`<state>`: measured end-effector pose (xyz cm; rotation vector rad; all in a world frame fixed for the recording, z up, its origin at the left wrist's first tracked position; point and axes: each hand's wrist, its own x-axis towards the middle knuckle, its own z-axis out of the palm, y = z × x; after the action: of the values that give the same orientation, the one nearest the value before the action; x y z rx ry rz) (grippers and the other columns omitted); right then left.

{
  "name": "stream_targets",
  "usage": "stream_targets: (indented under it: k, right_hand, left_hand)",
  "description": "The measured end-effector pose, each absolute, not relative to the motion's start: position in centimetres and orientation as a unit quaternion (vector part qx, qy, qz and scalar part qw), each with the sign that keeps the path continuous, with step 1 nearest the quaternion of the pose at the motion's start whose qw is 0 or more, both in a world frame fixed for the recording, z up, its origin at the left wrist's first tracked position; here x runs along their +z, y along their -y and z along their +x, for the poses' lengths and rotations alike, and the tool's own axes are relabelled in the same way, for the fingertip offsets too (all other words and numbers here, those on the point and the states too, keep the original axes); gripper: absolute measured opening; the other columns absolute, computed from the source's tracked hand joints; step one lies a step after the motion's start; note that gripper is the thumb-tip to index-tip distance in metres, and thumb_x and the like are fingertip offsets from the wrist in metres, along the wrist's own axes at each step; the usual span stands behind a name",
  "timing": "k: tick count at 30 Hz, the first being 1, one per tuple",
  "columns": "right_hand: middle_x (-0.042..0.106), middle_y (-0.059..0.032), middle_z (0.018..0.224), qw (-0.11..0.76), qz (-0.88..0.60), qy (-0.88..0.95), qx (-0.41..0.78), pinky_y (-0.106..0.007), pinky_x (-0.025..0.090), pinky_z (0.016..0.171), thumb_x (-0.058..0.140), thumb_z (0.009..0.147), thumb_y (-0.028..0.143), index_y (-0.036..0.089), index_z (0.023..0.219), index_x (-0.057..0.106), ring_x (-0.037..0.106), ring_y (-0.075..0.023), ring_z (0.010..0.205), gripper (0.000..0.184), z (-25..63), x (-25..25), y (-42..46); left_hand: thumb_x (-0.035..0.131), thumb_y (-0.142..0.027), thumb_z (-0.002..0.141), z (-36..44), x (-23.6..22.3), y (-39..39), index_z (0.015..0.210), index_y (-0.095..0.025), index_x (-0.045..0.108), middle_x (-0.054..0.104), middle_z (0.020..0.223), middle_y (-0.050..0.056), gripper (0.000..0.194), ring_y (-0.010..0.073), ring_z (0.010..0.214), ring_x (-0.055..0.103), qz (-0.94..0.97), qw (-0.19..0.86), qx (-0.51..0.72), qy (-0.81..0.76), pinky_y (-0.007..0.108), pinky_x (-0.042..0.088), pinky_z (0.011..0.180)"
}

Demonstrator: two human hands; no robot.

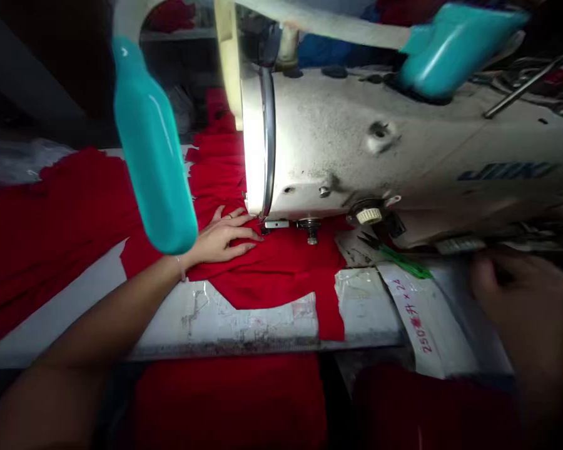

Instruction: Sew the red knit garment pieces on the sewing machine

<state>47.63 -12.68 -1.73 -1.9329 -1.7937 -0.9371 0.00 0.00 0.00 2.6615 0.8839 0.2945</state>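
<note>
Bare left forearm (122, 303) slants up to a palm-down left hand (216, 240), its fingers (241, 233) spread apart on crumpled red cloth (272, 275) beneath a white metal sewing machine (338, 137). The cloth's narrow strip (331, 309) points lengthwise toward the wearer. Blurred right hand (530, 306): finger state cannot be told.

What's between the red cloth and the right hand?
In the head view, green scissors and white paper lie between the red cloth and right hand.

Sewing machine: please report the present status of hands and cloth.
Left hand spread on red cloth. Right hand blurred, grip unclear. Green-handled snips lie right of the cloth.
</note>
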Motion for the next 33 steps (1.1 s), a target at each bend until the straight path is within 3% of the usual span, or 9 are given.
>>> stream_targets:
  k: [8, 11, 13, 15, 18, 22, 25, 30, 33]
  right_hand:
    - [0.072, -0.0206, 0.084, 0.089, -0.692, 0.624, -0.352, -0.038, 0.045, 0.067, 0.044, 0.091, 0.031, 0.005, 0.09, 0.074, 0.066, -0.0304, 0.083, 0.04, 45.0, 0.3, 13.0]
    - [0.071, -0.0173, 0.086, 0.175, -0.626, 0.674, -0.353, -0.039, 0.049, 0.077, 0.053, 0.091, 0.025, 0.01, 0.086, 0.07, 0.065, -0.0281, 0.083, 0.023, 39.0, 1.3, 13.6]
    - [0.072, -0.0143, 0.092, 0.278, -0.551, 0.749, -0.241, -0.036, 0.051, 0.085, 0.059, 0.089, 0.017, 0.012, 0.092, 0.068, 0.066, -0.0239, 0.088, 0.01, 33.6, 1.4, 13.8]
    - [0.071, -0.0132, 0.106, 0.332, -0.471, 0.814, -0.07, -0.034, 0.052, 0.093, 0.055, 0.093, 0.017, 0.012, 0.108, 0.066, 0.065, -0.0211, 0.102, 0.019, 28.4, 1.2, 13.3]
    - [0.059, -0.0152, 0.135, 0.213, -0.479, 0.847, 0.086, -0.044, 0.049, 0.101, 0.044, 0.1, 0.035, 0.011, 0.133, 0.054, 0.055, -0.0264, 0.123, 0.042, 23.8, 0.5, 10.9]
    - [0.054, -0.0167, 0.141, 0.067, -0.544, 0.829, 0.109, -0.062, 0.038, 0.105, 0.036, 0.101, 0.043, 0.014, 0.134, 0.055, 0.049, -0.036, 0.129, 0.048, 23.6, 0.2, 6.4]
    - [0.065, -0.0186, 0.123, 0.081, -0.554, 0.826, 0.063, -0.057, 0.037, 0.107, 0.042, 0.099, 0.039, 0.013, 0.122, 0.064, 0.056, -0.0348, 0.121, 0.042, 24.1, -0.2, 4.8]
    - [0.061, -0.0159, 0.131, 0.187, -0.514, 0.833, 0.083, -0.044, 0.041, 0.106, 0.041, 0.096, 0.03, 0.01, 0.127, 0.06, 0.055, -0.0284, 0.12, 0.041, 23.1, -1.4, 6.7]
    - [0.045, -0.0117, 0.15, 0.143, -0.521, 0.835, 0.108, -0.053, 0.036, 0.109, 0.045, 0.092, 0.031, 0.012, 0.143, 0.046, 0.041, -0.0337, 0.133, 0.055, 22.9, -1.8, 7.6]
  left_hand:
    - [0.045, -0.032, 0.098, 0.2, 0.1, 0.6, 0.114, -0.022, 0.073, 0.061, 0.095, 0.008, 0.033, 0.023, 0.096, 0.052, 0.942, 0.118, 0.127, -0.286, 0.041, 0.028, 0.09]
    - [0.044, -0.03, 0.098, 0.1, 0.0, 0.1, 0.113, -0.02, 0.072, 0.064, 0.093, 0.007, 0.033, 0.0215, 0.093, 0.055, 0.943, 0.114, 0.138, -0.282, 0.04, 0.029, 0.09]
    - [0.044, -0.028, 0.097, 0.1, -0.1, -0.4, 0.111, -0.019, 0.073, 0.065, 0.092, 0.007, 0.033, 0.021, 0.093, 0.056, 0.938, 0.112, 0.146, -0.293, 0.039, 0.03, 0.092]
    - [0.046, -0.026, 0.095, 0.1, -0.2, -0.6, 0.11, -0.018, 0.073, 0.065, 0.092, 0.007, 0.032, 0.0211, 0.094, 0.057, 0.931, 0.118, 0.149, -0.311, 0.039, 0.032, 0.093]
    - [0.05, -0.028, 0.093, 0.6, -0.3, 0.4, 0.114, -0.018, 0.072, 0.063, 0.098, 0.008, 0.032, 0.0214, 0.097, 0.058, 0.908, 0.157, 0.162, -0.353, 0.038, 0.038, 0.092]
    - [0.038, -0.029, 0.099, 2.1, 0.0, 3.7, 0.132, -0.013, 0.06, 0.061, 0.1, 0.008, 0.042, 0.0202, 0.095, 0.06, 0.836, 0.237, 0.164, -0.467, 0.034, 0.047, 0.086]
    - [0.039, -0.018, 0.096, 2.9, 0.8, 5.3, 0.136, -0.01, 0.054, 0.062, 0.1, 0.01, 0.044, 0.019, 0.09, 0.061, 0.86, 0.266, 0.059, -0.432, 0.03, 0.049, 0.082]
    - [0.037, -0.02, 0.099, 2.5, 1.2, 5.6, 0.117, -0.011, 0.064, 0.06, 0.119, 0.017, 0.033, 0.0269, 0.104, 0.056, 0.941, 0.042, 0.036, -0.334, 0.04, 0.047, 0.086]
    - [0.039, -0.025, 0.1, 2.1, 0.5, 6.2, 0.115, -0.012, 0.062, 0.056, 0.133, 0.016, 0.031, 0.0281, 0.108, 0.053, 0.946, 0.003, 0.057, -0.32, 0.042, 0.045, 0.088]
